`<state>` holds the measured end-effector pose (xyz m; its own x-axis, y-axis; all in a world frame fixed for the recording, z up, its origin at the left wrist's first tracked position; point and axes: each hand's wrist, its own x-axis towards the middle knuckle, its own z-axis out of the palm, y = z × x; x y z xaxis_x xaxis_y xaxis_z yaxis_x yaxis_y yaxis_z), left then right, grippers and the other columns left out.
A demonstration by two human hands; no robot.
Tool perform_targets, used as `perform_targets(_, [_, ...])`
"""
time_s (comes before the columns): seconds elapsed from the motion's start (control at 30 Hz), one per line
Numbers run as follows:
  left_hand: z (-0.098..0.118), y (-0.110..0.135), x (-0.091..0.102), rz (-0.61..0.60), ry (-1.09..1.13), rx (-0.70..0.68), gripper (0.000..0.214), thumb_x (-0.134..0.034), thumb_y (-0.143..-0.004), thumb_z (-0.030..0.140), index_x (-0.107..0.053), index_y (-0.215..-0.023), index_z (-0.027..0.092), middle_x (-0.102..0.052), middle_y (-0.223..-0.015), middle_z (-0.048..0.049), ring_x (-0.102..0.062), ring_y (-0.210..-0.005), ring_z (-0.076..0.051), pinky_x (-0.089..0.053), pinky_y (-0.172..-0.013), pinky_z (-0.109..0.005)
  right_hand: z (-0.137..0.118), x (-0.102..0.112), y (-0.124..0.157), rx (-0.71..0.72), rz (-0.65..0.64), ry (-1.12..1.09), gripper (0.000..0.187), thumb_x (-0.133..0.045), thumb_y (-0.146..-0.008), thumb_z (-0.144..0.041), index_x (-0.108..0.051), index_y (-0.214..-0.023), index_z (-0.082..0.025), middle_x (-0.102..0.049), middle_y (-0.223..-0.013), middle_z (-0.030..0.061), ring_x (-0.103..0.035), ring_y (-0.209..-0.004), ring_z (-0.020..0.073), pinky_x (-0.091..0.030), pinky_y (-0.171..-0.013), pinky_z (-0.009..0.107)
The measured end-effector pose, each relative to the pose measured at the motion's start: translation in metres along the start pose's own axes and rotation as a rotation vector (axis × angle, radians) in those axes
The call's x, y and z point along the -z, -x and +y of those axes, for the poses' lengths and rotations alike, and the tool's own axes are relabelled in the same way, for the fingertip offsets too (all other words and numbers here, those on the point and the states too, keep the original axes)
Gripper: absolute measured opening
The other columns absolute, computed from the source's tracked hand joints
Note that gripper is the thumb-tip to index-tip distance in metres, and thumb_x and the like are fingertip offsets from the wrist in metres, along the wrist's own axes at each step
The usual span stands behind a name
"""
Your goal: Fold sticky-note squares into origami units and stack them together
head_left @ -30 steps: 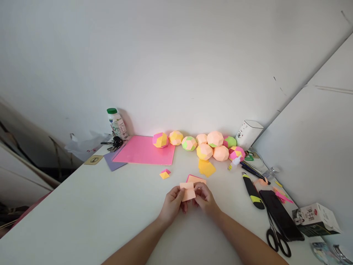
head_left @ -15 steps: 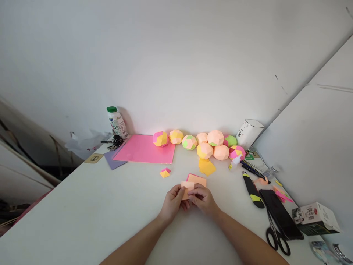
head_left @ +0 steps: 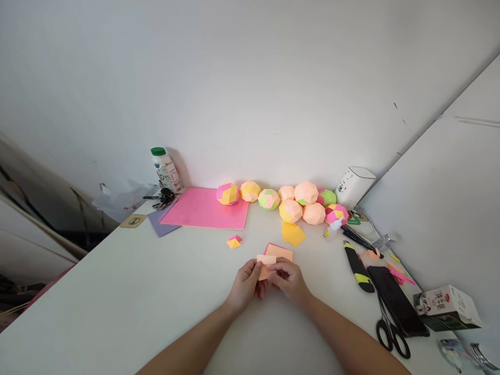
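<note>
A small peach paper square [head_left: 266, 260] is pinched between both hands, a crease showing near its top. My left hand [head_left: 246, 286] grips its left edge, thumb in front. My right hand [head_left: 291, 281] is closed on its right edge, with the fingers over the front. Just behind the hands lies a stack of peach and pink paper squares [head_left: 282, 252], partly covered by them. Farther back are yellow paper squares [head_left: 292, 234]. To the left sits a small folded pink and yellow paper piece [head_left: 234, 241].
Faceted paper balls [head_left: 306, 193] line the wall, one on a pink sheet [head_left: 203, 211]. A bottle [head_left: 167, 172] and keys [head_left: 166, 197] stand back left. On the right lie a utility knife [head_left: 358, 266], scissors [head_left: 390, 333], a phone [head_left: 398, 302], a glue bottle [head_left: 334, 227] and a carton [head_left: 447, 308].
The view has shifted slightly. Both hands keep their hold on the peach paper square, and its upper part now shows a crease. My right fingers have moved a little on it.
</note>
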<state>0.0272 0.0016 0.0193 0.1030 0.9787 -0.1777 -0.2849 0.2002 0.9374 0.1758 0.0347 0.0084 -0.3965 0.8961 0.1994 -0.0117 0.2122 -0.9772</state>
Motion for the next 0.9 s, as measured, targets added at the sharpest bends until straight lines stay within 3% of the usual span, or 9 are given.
perform_targets(0.1, [0.001, 0.002, 0.0, -0.039, -0.031, 0.002, 0.037, -0.045, -0.082, 0.053, -0.048, -0.076, 0.017, -0.055, -0.054, 0.0043, -0.048, -0.035, -0.008, -0.035, -0.037, -0.02, -0.002, -0.001, 0.0, 0.009, 0.02, 0.02, 0.009, -0.066, -0.074, -0.026, -0.066, -0.073, -0.018, -0.052, -0.07, 0.0001, -0.054, -0.052, 0.0103, -0.046, -0.049, 0.025])
perform_targets(0.3, [-0.002, 0.004, 0.001, -0.12, -0.105, -0.025, 0.033, -0.051, -0.08, 0.049, -0.05, -0.081, 0.017, -0.059, -0.066, 0.0017, -0.051, -0.044, -0.008, -0.04, -0.045, -0.021, -0.006, 0.0, -0.001, -0.042, 0.051, 0.036, 0.02, -0.062, -0.078, -0.029, -0.059, -0.063, -0.016, -0.054, -0.058, -0.0008, -0.05, -0.046, 0.0096, -0.04, -0.045, 0.023])
perform_targets(0.53, [-0.006, 0.001, 0.0, -0.067, -0.121, -0.032, 0.032, -0.054, -0.079, 0.049, -0.049, -0.075, 0.017, -0.058, -0.066, 0.0024, -0.051, -0.042, -0.007, -0.039, -0.042, -0.021, -0.002, 0.0, 0.002, -0.149, 0.052, -0.059, 0.018, -0.062, -0.078, -0.032, -0.051, -0.078, -0.018, -0.055, -0.056, -0.0033, -0.05, -0.046, 0.0099, -0.041, -0.045, 0.022])
perform_targets(0.67, [-0.006, -0.001, 0.001, -0.06, -0.02, -0.041, 0.032, -0.054, -0.079, 0.047, -0.052, -0.088, 0.017, -0.057, -0.066, 0.0027, -0.052, -0.042, -0.008, -0.039, -0.042, -0.022, 0.0, 0.0, 0.0, -0.174, 0.059, -0.172, 0.033, -0.066, -0.075, -0.032, -0.044, -0.097, -0.022, -0.057, -0.08, -0.0011, -0.054, -0.056, 0.01, -0.045, -0.05, 0.023])
perform_targets(0.73, [-0.007, -0.001, 0.003, -0.06, 0.023, -0.041, 0.033, -0.053, -0.08, 0.046, -0.051, -0.095, 0.017, -0.057, -0.065, 0.0027, -0.052, -0.042, -0.008, -0.039, -0.042, -0.022, -0.002, 0.0, -0.001, -0.186, 0.01, -0.157, 0.032, -0.064, -0.077, -0.033, -0.047, -0.101, -0.022, -0.056, -0.083, 0.0001, -0.054, -0.059, 0.0102, -0.045, -0.052, 0.023])
perform_targets(0.83, [-0.009, -0.002, 0.004, -0.067, 0.044, -0.04, 0.032, -0.053, -0.081, 0.043, -0.051, -0.097, 0.016, -0.056, -0.063, 0.0028, -0.052, -0.043, -0.008, -0.039, -0.043, -0.021, -0.006, 0.001, -0.002, -0.192, -0.082, -0.069, 0.02, -0.058, -0.082, -0.036, -0.057, -0.087, -0.017, -0.054, -0.067, -0.0007, -0.051, -0.057, 0.0104, -0.042, -0.052, 0.023])
perform_targets(0.9, [-0.01, -0.002, 0.005, -0.073, 0.039, -0.035, 0.032, -0.053, -0.081, 0.043, -0.051, -0.097, 0.016, -0.056, -0.064, 0.0026, -0.052, -0.043, -0.008, -0.04, -0.043, -0.022, -0.008, 0.001, -0.002, -0.188, -0.096, -0.043, 0.022, -0.055, -0.083, -0.037, -0.059, -0.079, -0.015, -0.054, -0.064, -0.0005, -0.049, -0.056, 0.0102, -0.041, -0.052, 0.023])
